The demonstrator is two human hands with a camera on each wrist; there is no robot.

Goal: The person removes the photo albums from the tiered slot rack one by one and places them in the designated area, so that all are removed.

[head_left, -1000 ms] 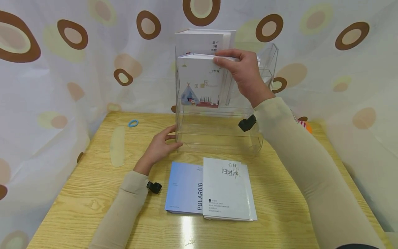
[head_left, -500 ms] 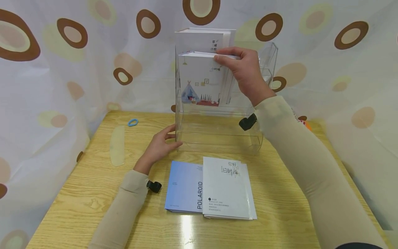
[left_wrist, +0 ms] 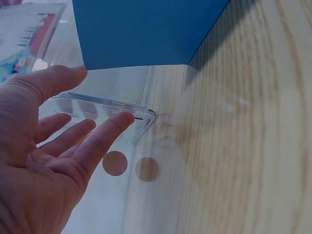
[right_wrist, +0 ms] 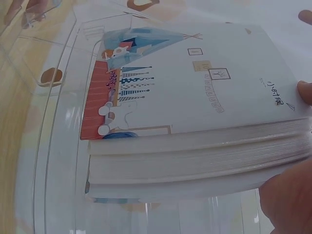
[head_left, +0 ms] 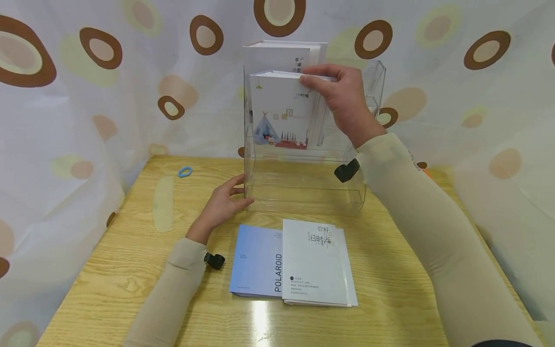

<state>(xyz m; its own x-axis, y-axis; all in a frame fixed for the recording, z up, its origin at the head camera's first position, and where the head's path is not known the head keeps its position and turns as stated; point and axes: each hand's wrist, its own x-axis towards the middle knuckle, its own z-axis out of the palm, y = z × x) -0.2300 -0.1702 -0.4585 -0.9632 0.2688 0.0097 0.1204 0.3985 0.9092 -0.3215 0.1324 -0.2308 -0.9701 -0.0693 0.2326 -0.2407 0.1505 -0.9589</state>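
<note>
In the head view my right hand [head_left: 349,99] pinches the top of a thick white hardcover book [head_left: 279,108] with a tent drawing, thumb in front and fingers behind. It stands nearly upright at an upper tier of a clear acrylic rack [head_left: 303,195]. The right wrist view shows the book's cover [right_wrist: 195,73] and its page edges facing the camera, its bottom end close to a clear lip. Another white book [head_left: 277,53] stands behind it. Lower down, my left hand [head_left: 223,202] touches the rack's left side with fairly straight, spread fingers and thumb.
A blue book [head_left: 256,260] lies on the wooden table in front of the rack, beside white books [head_left: 316,265] stacked together. At left are a blue ring [head_left: 185,171] and a pale flat strip [head_left: 163,205]. A patterned curtain [head_left: 130,72] hangs behind.
The tent-covered book and my right hand have shifted slightly to the right, with the book's top a little higher. My left hand stays at the rack's side.
</note>
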